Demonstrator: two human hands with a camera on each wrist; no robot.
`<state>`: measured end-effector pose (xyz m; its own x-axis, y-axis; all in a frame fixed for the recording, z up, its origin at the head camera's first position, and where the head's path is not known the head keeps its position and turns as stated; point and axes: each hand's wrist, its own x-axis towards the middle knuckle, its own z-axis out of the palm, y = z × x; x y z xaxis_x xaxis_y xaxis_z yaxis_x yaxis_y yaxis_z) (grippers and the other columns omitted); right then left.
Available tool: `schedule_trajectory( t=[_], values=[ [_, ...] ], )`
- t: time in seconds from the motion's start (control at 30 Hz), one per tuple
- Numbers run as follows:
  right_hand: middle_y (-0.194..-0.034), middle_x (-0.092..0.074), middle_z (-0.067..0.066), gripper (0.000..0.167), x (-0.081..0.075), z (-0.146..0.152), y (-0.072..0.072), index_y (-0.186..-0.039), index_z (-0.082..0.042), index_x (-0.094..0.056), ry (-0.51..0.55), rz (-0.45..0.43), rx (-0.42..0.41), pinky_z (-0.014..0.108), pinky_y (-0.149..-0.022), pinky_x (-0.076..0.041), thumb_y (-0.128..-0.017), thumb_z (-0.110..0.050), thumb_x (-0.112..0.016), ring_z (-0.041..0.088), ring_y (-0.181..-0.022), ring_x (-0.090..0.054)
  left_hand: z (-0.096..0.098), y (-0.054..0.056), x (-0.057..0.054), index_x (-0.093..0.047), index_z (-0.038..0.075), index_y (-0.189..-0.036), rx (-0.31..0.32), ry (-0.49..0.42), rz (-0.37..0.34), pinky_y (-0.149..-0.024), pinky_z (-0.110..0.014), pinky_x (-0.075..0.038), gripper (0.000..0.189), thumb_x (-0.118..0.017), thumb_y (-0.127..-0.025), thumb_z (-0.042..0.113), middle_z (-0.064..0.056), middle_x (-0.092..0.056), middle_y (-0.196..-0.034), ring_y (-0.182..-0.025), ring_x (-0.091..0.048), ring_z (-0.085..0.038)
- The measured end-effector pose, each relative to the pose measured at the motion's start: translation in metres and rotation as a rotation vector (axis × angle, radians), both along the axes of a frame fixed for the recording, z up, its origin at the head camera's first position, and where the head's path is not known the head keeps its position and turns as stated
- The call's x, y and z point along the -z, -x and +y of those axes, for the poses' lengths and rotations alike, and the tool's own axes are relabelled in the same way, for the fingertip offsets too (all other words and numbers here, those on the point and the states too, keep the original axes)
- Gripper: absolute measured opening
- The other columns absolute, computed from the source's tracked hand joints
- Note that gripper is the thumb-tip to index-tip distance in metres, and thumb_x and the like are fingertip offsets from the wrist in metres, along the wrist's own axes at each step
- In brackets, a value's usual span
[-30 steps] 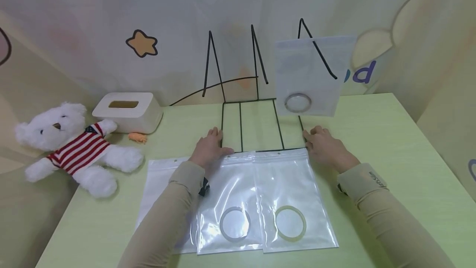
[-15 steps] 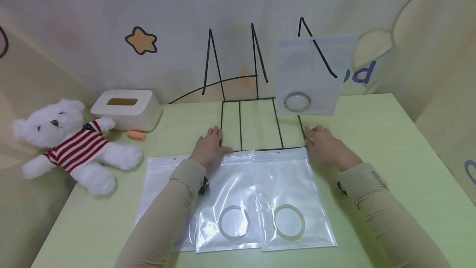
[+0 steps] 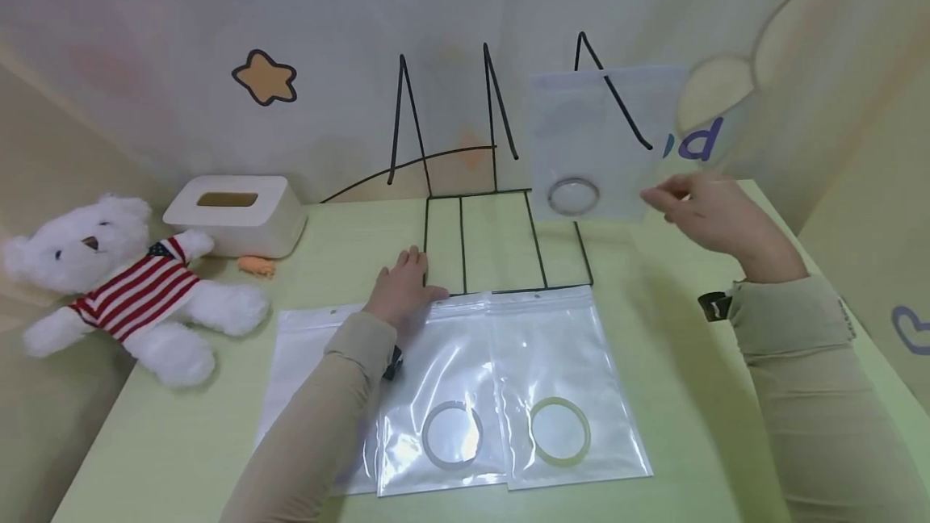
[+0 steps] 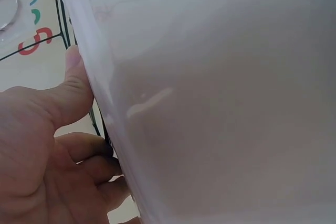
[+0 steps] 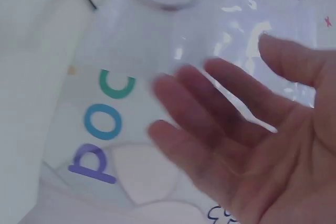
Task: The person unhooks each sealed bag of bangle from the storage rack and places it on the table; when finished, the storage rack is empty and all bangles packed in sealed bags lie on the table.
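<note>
A black wire display rack with upright hooks stands on the table. My left hand holds the left front corner of its base; in the left wrist view, that hand's curled fingers reach the dark wire, partly hidden behind a bag. From the rack's right hook hangs a clear zip bag with a ring-shaped bangle inside. My right hand is raised beside this bag's lower right edge. In the right wrist view its fingers are loosely bent, with nothing between them.
Flat in front of the rack lie a bag with a pale bangle, a bag with a yellowish bangle and another bag, partly under my left arm. A teddy bear, white tissue box and small orange object are at left.
My right hand has left the rack's right front corner and risen to the right, beside the hanging bag. My left hand stays at the left corner. The view has shifted slightly.
</note>
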<state>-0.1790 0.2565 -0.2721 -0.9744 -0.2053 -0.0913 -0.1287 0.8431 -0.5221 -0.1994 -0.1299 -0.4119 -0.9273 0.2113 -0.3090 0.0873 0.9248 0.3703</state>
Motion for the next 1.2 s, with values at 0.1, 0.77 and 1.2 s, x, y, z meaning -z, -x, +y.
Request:
schedule_trajectory(
  t=[0.1,0.77,1.2],
  values=[
    [-0.116,-0.057,0.023,0.057,-0.016,-0.002,0.005,-0.131,0.004,-0.053,0.121,0.171,0.143,0.042,-0.082,-0.044,-0.101,-0.044,-0.043,0.032,-0.102,-0.053,0.0,0.0,-0.001,-0.018,-0.002,-0.153,0.008,0.009,0.003,-0.117,-0.054,-0.009,0.086,-0.06,-0.094,0.045,-0.019,-0.008,-0.16,-0.148,-0.006,-0.032],
    [-0.11,-0.043,-0.013,0.042,-0.031,-0.028,0.025,-0.137,-0.014,-0.049,0.462,0.467,0.51,0.021,-0.09,-0.039,-0.097,-0.027,-0.053,0.002,-0.101,-0.044,0.001,0.0,-0.002,-0.021,-0.003,-0.152,0.022,0.034,0.012,-0.116,-0.056,-0.01,0.086,-0.06,-0.094,0.046,-0.02,-0.01,-0.16,-0.147,-0.007,-0.034],
    [-0.105,-0.053,-0.012,0.033,-0.026,-0.03,0.028,-0.126,-0.01,-0.06,0.526,0.558,0.495,0.016,-0.073,-0.044,-0.096,-0.022,-0.055,0.003,-0.094,-0.053,0.0,0.0,-0.002,-0.02,-0.002,-0.153,0.012,0.025,0.01,-0.116,-0.055,-0.009,0.086,-0.06,-0.094,0.047,-0.019,-0.009,-0.16,-0.148,-0.006,-0.033]
  ],
)
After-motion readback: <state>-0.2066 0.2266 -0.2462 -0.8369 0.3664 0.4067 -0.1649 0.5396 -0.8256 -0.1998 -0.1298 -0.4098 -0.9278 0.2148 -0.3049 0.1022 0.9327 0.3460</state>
